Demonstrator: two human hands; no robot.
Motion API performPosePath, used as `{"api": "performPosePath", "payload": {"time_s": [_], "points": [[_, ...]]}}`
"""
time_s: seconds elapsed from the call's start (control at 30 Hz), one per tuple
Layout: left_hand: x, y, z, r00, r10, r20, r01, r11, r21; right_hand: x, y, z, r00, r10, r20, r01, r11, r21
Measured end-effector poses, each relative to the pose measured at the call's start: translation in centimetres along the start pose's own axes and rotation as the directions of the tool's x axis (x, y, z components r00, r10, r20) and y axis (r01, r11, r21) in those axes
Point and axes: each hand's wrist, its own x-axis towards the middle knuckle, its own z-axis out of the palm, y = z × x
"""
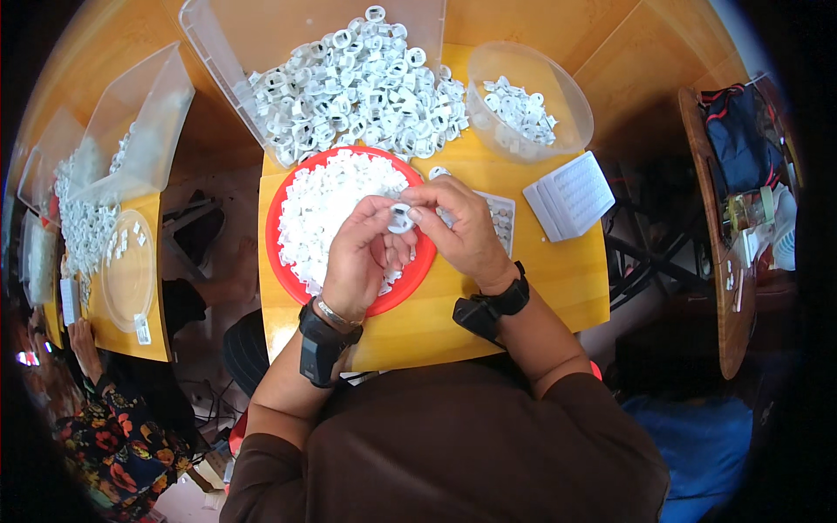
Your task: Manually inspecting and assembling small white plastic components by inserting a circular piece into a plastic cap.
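Note:
Between the fingertips of my left hand (pixel 359 248) and my right hand (pixel 458 225) is a small round white plastic part (pixel 401 219) with a dark opening. Both hands are closed on it. They are above a round red tray (pixel 273 240) filled with small white plastic pieces (pixel 314 205). Partly hidden by my right hand, a white compartment tray (pixel 504 248) with small round pieces lies on the yellow table (pixel 540 301). One loose round white part (pixel 438 173) sits just beyond my right hand.
A large heap of white ring-shaped parts (pixel 366 96) spills from a clear bin (pixel 305 22) at the back. Right of it stands a round clear tub (pixel 575 122) with similar parts. White trays (pixel 571 196) are stacked at the right. A co-worker's hand (pixel 85 349) rests at the left table.

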Motion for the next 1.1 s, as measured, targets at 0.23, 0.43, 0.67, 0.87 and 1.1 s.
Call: {"api": "performPosePath", "payload": {"time_s": [0.23, 0.43, 0.67, 0.87, 1.1], "points": [[0.1, -0.2, 0.7, 0.998, 0.051, -0.032, -0.055, 0.984, -0.167, 0.1, -1.7, 0.4, 0.994, -0.096, -0.041, 0.085, 0.972, -0.221], [0.0, -0.4, 0.5, 0.999, 0.036, -0.025, -0.039, 0.993, -0.112, 0.1, -1.8, 0.7, 0.985, -0.165, -0.04, 0.146, 0.942, -0.304], [0.0, -0.4, 0.4, 0.999, 0.046, -0.007, -0.047, 0.988, -0.15, -0.5, -1.3, 1.1, 0.994, -0.107, -0.031, 0.095, 0.961, -0.26], [0.0, -0.4, 0.2, 0.997, 0.04, -0.067, -0.048, 0.993, -0.109, -0.5, -1.4, 1.2, 0.99, -0.127, -0.058, 0.106, 0.955, -0.275], [0.2, -0.6, 0.7, 0.996, 0.033, -0.08, -0.038, 0.997, -0.06, -0.3, -1.8, 1.0, 0.998, -0.054, -0.034, 0.049, 0.988, -0.147]]}}
